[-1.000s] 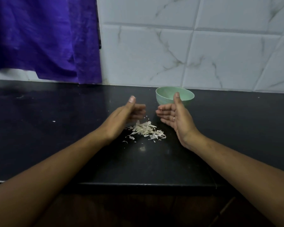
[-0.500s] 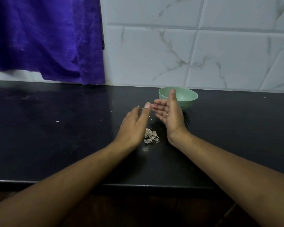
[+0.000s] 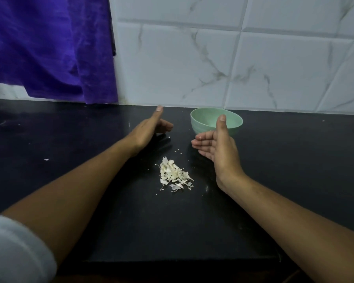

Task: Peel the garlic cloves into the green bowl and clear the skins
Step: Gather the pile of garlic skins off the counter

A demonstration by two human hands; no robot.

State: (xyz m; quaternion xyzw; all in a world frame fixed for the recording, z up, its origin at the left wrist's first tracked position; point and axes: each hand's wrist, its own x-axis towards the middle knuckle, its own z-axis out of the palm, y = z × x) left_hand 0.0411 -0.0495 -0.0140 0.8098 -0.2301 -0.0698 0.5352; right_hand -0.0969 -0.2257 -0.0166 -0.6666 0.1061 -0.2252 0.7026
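Neither grip is holding anything: both hands are standing on edge over the black table (image 3: 294,170), palms facing each other, thumbs pointing up, fingers relaxed and slightly curled inward.

At the lower left of the frame a white sleeve (image 3: 18,248) is showing, rolled up on the left arm. Above it, in the upper left, a purple cloth (image 3: 49,48) is hanging down to the table's back edge. A small white fleck (image 3: 46,159) is lying alone on the dark surface at the left.

Just left of centre, the left hand (image 3: 149,127) is reaching forward, its fingers bending toward the right. Whether its lower edge is touching the table I cannot tell.

The garlic skins (image 3: 174,176) are lying in one small pale heap on the table in the middle of the frame, lower than both hands and between the two forearms, apart from either grip. A few loose crumbs (image 3: 179,152) are sitting above the heap, in the gap between the hands.

Right of centre, the green bowl (image 3: 202,119) is standing upright near the back edge, below the white marbled wall tiles (image 3: 253,68). The right hand (image 3: 219,148) is standing directly in front of it, its raised thumb covering part of the bowl's near wall and inside; its fingertips are pointing left, above and to the right of the heap.
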